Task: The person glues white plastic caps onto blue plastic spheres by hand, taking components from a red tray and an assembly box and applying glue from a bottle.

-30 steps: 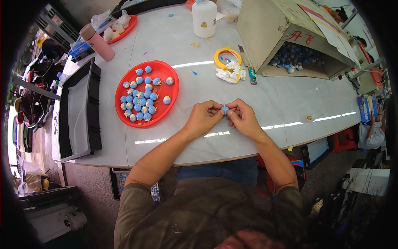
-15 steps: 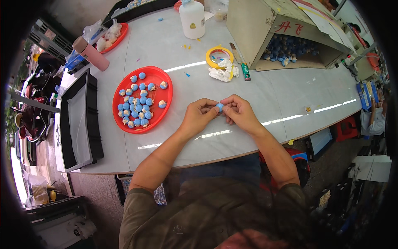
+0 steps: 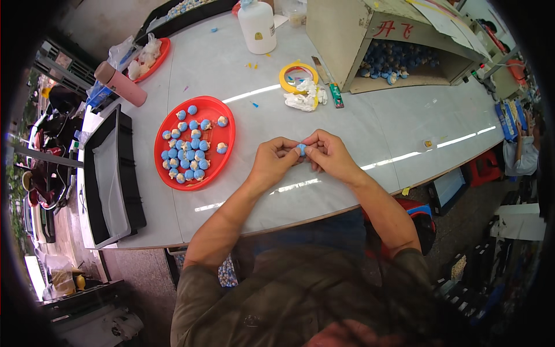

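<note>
Between the fingertips of both hands is a small blue ball-shaped piece [image 3: 302,150], held just above the table. My left hand [image 3: 274,159] pinches it from the left, thumb and forefinger together. My right hand [image 3: 330,155] grips it from the right in the same way, its other fingers curled beneath. The fingers hide much of the piece. Left of my hands lies a round red tray [image 3: 226,156] with several small blue and cream balls [image 3: 195,133] in it, most of them clustered toward its middle and lower part.
A black tray [image 3: 128,191] stands at the table's left edge, by a pink bottle [image 3: 124,87]. Farther off are a white jug [image 3: 257,32], yellow tape [image 3: 283,81], crumpled white tissue [image 3: 302,102] and a green-labelled stick [image 3: 336,96]. A beige box [image 3: 335,46] holds many blue pieces [image 3: 390,61].
Both hands still pinch the small blue piece, with only slight finger movement. The whole view has shifted a little, so the table's things appear slightly displaced.
</note>
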{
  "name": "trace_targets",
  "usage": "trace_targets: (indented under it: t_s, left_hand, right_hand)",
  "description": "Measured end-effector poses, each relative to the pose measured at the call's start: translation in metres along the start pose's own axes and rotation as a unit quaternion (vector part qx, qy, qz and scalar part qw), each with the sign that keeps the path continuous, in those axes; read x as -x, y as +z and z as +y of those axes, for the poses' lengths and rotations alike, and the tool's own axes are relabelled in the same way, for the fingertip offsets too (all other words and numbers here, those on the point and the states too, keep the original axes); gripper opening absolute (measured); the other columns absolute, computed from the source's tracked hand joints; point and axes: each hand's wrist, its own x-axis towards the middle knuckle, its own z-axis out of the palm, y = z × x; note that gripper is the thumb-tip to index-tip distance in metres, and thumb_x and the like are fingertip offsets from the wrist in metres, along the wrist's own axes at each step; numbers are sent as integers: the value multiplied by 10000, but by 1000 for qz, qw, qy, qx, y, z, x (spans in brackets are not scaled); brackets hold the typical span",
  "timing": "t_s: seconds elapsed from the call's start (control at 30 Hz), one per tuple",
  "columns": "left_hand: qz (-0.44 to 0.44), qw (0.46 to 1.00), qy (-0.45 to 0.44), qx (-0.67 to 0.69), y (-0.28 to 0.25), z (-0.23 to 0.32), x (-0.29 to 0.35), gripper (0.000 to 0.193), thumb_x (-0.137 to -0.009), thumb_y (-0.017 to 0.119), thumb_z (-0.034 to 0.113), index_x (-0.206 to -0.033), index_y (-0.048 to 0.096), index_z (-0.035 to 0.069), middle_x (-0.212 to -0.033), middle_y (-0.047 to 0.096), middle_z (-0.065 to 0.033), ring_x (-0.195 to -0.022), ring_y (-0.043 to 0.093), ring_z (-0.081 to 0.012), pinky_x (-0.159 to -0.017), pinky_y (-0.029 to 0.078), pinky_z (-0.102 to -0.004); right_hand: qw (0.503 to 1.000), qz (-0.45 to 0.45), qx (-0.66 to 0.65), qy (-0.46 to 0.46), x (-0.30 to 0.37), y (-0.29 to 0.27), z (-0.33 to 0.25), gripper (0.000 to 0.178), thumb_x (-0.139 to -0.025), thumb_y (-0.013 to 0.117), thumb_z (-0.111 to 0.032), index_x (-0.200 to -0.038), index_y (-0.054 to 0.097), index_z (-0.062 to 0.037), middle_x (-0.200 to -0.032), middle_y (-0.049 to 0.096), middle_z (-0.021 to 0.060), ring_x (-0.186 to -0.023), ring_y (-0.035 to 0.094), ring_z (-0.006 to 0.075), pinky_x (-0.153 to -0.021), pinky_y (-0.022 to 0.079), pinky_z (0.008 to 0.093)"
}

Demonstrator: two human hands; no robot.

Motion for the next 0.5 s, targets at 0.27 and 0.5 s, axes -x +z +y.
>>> trace_targets:
  t_s: [0.27, 0.5]
  left_hand:
    - [9, 999, -46, 16, -3, 2, -2, 241, -936, 613, 72, -1094, 594, -108, -961, 677, -166, -849, 694, -181, -736, 577, -240]
    - [-16, 998, -37, 46, -5, -1, -4, 228, -915, 638, 42, -1080, 599, -111, -969, 675, -158, -861, 688, -177, -749, 578, -239]
  right_hand:
    - [999, 24, -28, 17, -3, 1, 1, 158, -930, 598, -95, -1048, 594, 10, -769, 620, 48, -600, 577, 80, -510, 463, 218]
    - [999, 9, -26, 28, -1, -2, -4, 139, -925, 601, -85, -1033, 592, 3, -758, 618, 38, -591, 577, 76, -503, 461, 218]
